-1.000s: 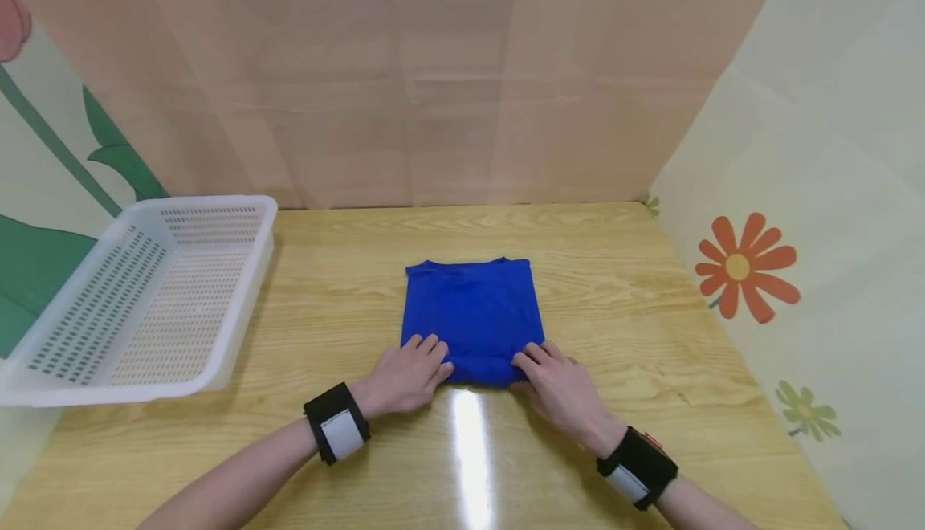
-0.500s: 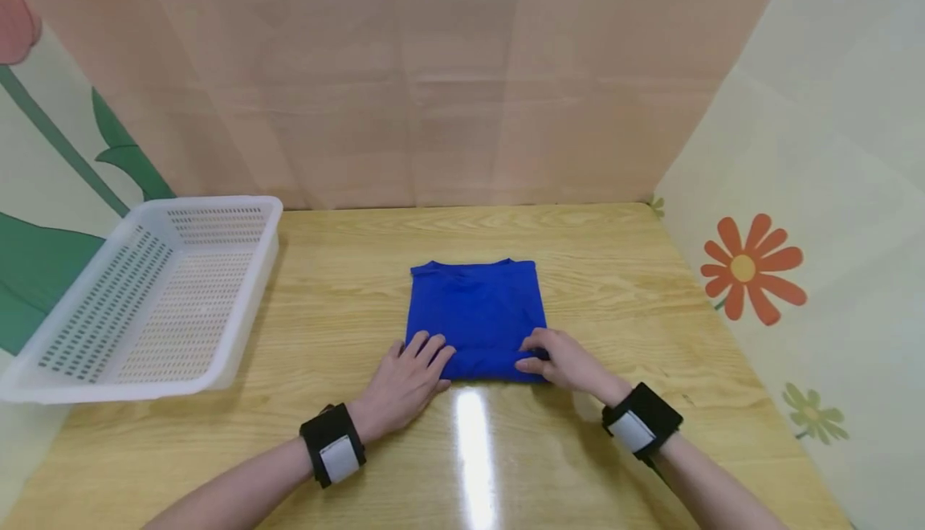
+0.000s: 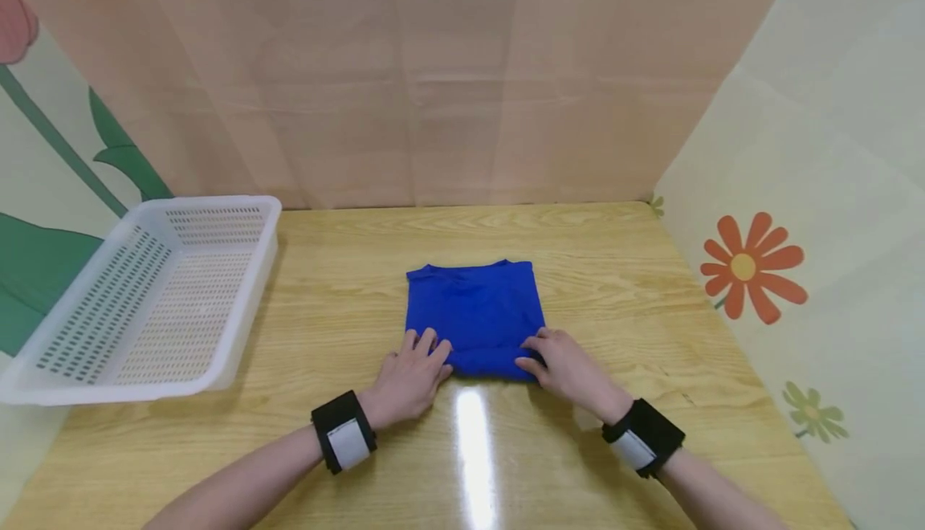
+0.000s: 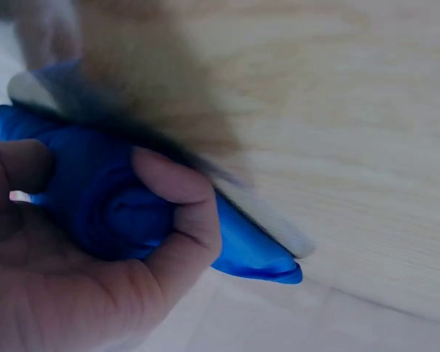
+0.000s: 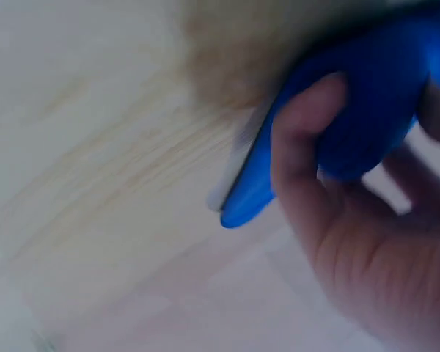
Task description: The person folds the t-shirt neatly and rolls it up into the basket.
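A blue T-shirt, folded into a compact rectangle, lies on the table with its near edge turned up into a roll. Its neckline appears to be at the far edge. My left hand grips the left end of the roll; in the left wrist view, curled fingers close round the spiralled blue cloth. At the right end, my right hand pinches the roll between thumb and fingers. The right wrist view shows the fingers bent round the bunched cloth, somewhat blurred. Parts of both ends are hidden under the hands.
A white perforated plastic basket stands on the left of the wooden table. A peach-coloured sheet rises behind the table's far edge. Flower-printed panels flank both sides. Each wrist wears a black band.
The right hand has moved slightly up the cloth and grips the roll's right end. The roll looks more even than a second ago. The left hand has shifted only a little.
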Tool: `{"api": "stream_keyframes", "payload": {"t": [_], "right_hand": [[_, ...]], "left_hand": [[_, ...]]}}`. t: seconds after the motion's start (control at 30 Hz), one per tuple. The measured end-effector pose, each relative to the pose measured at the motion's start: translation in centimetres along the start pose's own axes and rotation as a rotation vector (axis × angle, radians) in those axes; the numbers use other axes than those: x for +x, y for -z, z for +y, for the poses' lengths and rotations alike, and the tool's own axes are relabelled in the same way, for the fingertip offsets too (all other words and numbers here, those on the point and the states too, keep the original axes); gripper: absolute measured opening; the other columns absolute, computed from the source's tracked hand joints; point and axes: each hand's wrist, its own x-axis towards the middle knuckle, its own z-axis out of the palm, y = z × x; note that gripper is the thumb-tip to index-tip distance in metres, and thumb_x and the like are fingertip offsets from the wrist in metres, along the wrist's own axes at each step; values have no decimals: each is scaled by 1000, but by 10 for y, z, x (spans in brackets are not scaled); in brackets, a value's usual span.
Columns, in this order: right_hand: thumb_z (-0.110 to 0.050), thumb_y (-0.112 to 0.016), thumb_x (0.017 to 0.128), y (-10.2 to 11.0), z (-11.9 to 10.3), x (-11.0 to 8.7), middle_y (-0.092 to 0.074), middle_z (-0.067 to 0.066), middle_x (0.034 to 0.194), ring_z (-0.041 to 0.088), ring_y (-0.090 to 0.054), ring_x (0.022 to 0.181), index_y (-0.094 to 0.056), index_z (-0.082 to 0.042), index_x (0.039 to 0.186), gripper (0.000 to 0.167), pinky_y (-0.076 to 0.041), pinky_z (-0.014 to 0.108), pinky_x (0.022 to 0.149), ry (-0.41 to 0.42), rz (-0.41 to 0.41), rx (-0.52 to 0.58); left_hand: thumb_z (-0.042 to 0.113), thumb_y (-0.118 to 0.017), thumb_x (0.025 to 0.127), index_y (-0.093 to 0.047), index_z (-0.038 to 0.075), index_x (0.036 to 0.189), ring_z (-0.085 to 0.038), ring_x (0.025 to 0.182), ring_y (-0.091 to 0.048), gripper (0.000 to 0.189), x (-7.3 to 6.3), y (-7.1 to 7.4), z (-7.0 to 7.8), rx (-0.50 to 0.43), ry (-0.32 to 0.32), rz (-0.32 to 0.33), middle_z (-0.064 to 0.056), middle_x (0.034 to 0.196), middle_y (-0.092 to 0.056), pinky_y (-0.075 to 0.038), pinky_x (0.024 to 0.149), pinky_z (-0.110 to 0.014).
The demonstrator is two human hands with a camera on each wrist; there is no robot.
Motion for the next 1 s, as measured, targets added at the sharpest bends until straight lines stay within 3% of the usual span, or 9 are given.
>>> {"api": "stream_keyframes", "payload": {"t": [0.07,0.13,0.3,0.53,0.7,0.87,1.0], "right_hand": [[-22,-69,96,-7,-8,-8,-66,9,97,24,-60,90,-70,-2,112,26,-54,41,82,34,111,-138],[-23,-68,97,-13,-15,-14,-65,9,103,27,-60,97,-67,-4,120,31,-55,43,86,38,164,-222],[-26,-70,94,-18,-23,-18,-63,10,114,28,-60,107,-61,-9,132,42,-59,45,79,32,143,-257],[-33,-79,87,-24,-22,-17,-65,10,113,29,-61,106,-63,-10,127,49,-60,45,77,48,154,-294],[-20,-77,89,-25,-20,-15,-67,9,106,27,-61,100,-67,-8,119,33,-60,44,74,40,174,-283],[-13,-77,88,-20,-15,-8,-65,6,98,25,-58,94,-73,-6,108,22,-57,40,79,38,186,-184],[-14,-78,87,-13,-7,-1,-60,5,93,22,-51,90,-76,-5,105,20,-50,37,80,51,134,-111]], "left_hand": [[30,-47,107,-51,15,110,-26,94,-43,17,2,4,-1,-29,4,-34,-6,105,-46,-35,47,-25],[31,-46,108,-50,14,110,-25,93,-41,17,5,7,-3,-57,15,-79,-6,103,-45,-35,49,-25],[31,-44,108,-51,16,112,-24,91,-41,17,11,11,-5,-97,30,-144,-5,102,-46,-36,53,-27],[30,-44,108,-51,16,110,-23,88,-41,16,14,14,-5,-90,17,-186,-4,99,-45,-36,55,-28],[27,-44,108,-51,13,107,-22,86,-42,17,17,16,-6,-94,-27,-206,-5,96,-46,-38,55,-27],[30,-43,109,-54,12,116,-22,94,-47,23,19,20,-10,-101,-56,-247,-6,105,-53,-46,65,-30],[40,-44,108,-54,13,134,-23,106,-54,39,13,15,-11,39,-104,-164,-7,121,-58,-54,70,-34]]}}
